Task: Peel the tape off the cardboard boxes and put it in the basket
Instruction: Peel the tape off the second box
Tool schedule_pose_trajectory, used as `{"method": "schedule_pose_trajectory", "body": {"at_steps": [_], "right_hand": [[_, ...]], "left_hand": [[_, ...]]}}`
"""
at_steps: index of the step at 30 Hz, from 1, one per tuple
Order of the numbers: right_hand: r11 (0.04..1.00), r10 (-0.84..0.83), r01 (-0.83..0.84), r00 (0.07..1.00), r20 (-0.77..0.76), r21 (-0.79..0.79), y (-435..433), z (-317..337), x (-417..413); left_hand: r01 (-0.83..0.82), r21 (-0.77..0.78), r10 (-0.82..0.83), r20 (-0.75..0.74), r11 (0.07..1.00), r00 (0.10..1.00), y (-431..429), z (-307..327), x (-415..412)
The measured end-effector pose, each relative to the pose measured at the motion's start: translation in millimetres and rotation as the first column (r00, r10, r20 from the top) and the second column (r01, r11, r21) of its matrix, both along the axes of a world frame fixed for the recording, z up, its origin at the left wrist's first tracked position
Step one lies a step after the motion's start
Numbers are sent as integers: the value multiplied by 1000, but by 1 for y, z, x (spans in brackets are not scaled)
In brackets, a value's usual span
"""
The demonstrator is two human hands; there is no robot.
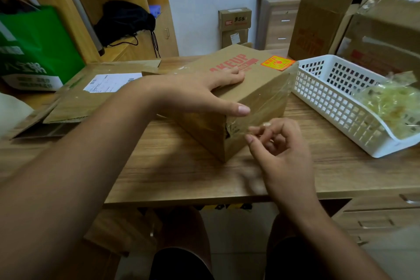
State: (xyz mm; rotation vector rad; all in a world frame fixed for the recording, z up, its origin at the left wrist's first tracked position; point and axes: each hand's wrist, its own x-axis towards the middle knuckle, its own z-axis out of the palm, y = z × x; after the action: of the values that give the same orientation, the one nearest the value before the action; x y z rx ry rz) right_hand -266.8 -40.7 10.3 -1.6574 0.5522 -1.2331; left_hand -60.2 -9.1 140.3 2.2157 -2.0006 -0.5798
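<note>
**Steady the box, pull the tape low and slow**

The box (256, 79) lies on the table (181, 170) with one end turned toward the person. Clear tape (261, 107) covers that end and wraps over the top edge. It has lifted and wrinkled near the lower left corner, where the cardboard looks torn.

The left hand (200, 95) lies flat on the box top. Its fingers are straight and spread, and the thumb reaches to the near edge. It holds nothing and only presses down.

The right hand (281, 150) is at the end face with its fingers curled. Thumb and forefinger meet on what looks like the loose tape edge, though the film is clear and the hand slightly blurred, so the pinch is likely rather than certain.

To do this step well:
- Get a firm hold of the tape with the fingertips before pulling.
- Peel back along the face at a low angle, not straight out, so that the strip comes off whole and takes less paper with it.
- Press down with the left hand close to the peel line, so the box neither slides nor tips.
- Shift the grip nearer the box as the strip lengthens.

The basket (318, 98) stands just right of the box, with a wad (391, 102) of peeled tape in it. It should be a short reach from the box.
</note>
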Motion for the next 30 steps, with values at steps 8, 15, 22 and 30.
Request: {"method": "schedule_pose_trajectory", "body": {"at_steps": [8,15,22,30], "right_hand": [[997,57,-51,993,107,-54,14,-4,-1],[994,81,-76,994,72,-75,32,-13,10],[993,104,-107,993,58,53,31,-7,14],[973,-125,76,967,-221,-219,22,3,6]], "left_hand": [[-54,-181,52,-19,982,998,-8,-17,-23],[-91,-219,93,0,972,996,-10,-18,-35],[-67,-180,85,92,981,992,-11,-11,-34],[8,-65,-9,-13,998,1000,-4,2,3]]}}
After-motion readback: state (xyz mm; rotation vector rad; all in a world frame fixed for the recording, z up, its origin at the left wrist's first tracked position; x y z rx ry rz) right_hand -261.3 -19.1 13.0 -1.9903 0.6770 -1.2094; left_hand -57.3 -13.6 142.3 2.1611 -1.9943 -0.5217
